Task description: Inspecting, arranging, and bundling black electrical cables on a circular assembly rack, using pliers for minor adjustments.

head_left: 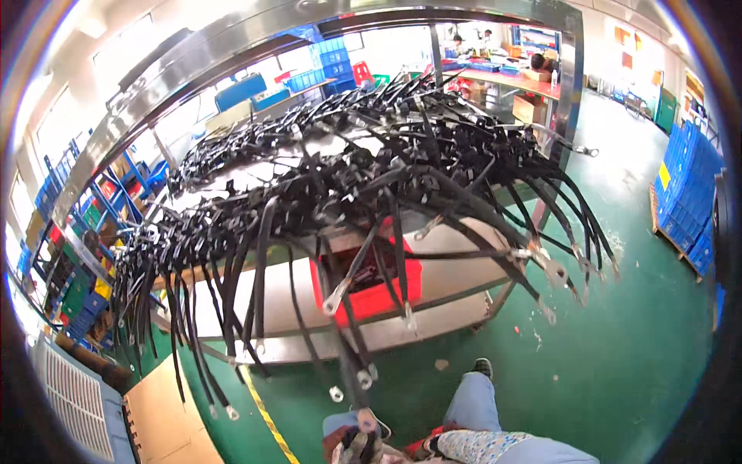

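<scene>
1. Heaped across the metal work table (464, 267): a dense pile of black cables (363, 174) with silver ring terminals at their ends, many strands draping over the table's near edge and hanging down.
2. Set on the table's lower shelf, under the pile's middle: a red bin (379, 298), partly screened by dangling strands.
3. Below the red bin, at the picture's bottom edge: the left hand (357, 445), closed around the end of one black cable strand (345, 363), a silver terminal poking up just above the fingers.
4. Running from that grip up toward the pile: the held strand, taut and nearly vertical, passing in front of the bin's near side.
5. Right of the left hand: a patterned sleeve (483, 447); right hand itself not visible, so open or closed cannot be told.
6. Just above the sleeve: a blue trouser leg and a dark shoe (481, 366) on the green floor (634, 348).
7. Left of the table, low down: a cardboard box (166, 421) and a yellow floor line (267, 417).
8. Far right of the table: stacked blue crates (692, 201).
</scene>
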The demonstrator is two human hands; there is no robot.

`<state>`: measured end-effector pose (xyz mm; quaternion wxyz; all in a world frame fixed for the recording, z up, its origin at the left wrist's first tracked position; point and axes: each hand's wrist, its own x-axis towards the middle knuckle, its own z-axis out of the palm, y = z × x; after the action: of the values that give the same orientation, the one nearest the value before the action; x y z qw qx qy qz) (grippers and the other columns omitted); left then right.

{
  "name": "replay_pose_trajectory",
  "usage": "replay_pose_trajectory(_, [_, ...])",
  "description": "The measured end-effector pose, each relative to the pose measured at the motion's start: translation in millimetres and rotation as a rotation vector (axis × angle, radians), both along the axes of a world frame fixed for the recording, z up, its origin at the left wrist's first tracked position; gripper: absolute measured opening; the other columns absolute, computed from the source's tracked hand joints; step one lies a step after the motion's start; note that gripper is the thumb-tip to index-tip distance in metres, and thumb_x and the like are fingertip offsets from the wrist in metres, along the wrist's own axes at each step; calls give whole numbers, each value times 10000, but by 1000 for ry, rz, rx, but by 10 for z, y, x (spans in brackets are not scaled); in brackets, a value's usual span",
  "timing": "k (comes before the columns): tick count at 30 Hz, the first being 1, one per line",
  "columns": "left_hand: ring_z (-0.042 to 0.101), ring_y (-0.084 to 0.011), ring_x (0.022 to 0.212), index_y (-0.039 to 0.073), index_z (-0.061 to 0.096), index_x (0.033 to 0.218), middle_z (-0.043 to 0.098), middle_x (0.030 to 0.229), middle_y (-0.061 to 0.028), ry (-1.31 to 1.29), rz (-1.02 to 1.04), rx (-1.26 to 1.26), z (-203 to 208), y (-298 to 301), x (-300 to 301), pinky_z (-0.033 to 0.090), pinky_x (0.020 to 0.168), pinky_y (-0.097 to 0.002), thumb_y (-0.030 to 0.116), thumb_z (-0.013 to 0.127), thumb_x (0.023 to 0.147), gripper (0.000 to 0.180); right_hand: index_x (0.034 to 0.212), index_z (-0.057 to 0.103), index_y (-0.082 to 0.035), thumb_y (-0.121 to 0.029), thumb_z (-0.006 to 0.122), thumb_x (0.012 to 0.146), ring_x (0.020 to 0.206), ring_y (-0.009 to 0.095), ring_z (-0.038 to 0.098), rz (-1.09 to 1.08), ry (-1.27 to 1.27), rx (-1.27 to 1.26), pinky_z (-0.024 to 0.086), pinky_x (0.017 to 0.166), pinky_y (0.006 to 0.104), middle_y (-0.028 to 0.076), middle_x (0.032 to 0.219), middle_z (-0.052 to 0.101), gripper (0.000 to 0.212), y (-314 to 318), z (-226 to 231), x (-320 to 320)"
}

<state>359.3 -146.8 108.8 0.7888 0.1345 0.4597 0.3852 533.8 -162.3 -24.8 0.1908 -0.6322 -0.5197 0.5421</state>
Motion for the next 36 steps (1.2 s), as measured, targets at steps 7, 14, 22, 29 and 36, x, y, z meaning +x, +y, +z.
replay_pose_trajectory(7, [524, -99, 548, 96, 563, 1063, 578, 696, 36, 41, 79, -141, 37, 526, 411, 419, 484, -246, 233, 592, 844, 260, 1077, 527, -59, -172, 497, 818, 981, 245, 528, 61, -8, -140, 428, 809, 341, 115, 1098, 519, 284, 586, -51, 489])
replay_pose_trajectory(14, [518, -99, 544, 105, 556, 1085, 572, 692, 44, 61, 159, -234, 255, 774, 637, 413, 479, -250, 230, 584, 849, 268, 1112, 517, -56, -169, 491, 824, 1012, 243, 521, 156, -22, -278, 424, 835, 338, 118, 1145, 511, 310, 844, -11, 781])
replay_pose_trajectory(22, [510, -99, 539, 115, 547, 1109, 565, 688, 53, 44, 184, -171, 151, 555, 833, 407, 474, -254, 227, 574, 855, 279, 1152, 506, -52, -166, 485, 831, 1048, 239, 513, 280, -39, -270, 420, 865, 334, 122, 1198, 502, 341, 671, -304, 975])
replay_pose_trajectory(29, [505, -99, 536, 123, 541, 1127, 560, 686, 59, 5, 249, -125, 200, 259, 974, 402, 469, -257, 225, 566, 859, 288, 1007, 589, -46, -119, 618, 758, 860, 160, 580, -286, 912, -30, 479, 724, 317, 98, 978, 615, 262, 986, 98, 1210])
replay_pose_trajectory(36, [561, -113, 558, 4, 629, 840, 614, 706, -57, 248, 166, 229, 604, 46, 982, 443, 479, -233, 294, 640, 829, 291, 892, 589, -34, -144, 733, 678, 748, 221, 617, -57, 254, 683, 492, 669, 303, 93, 838, 609, 280, 447, 1412, 616])
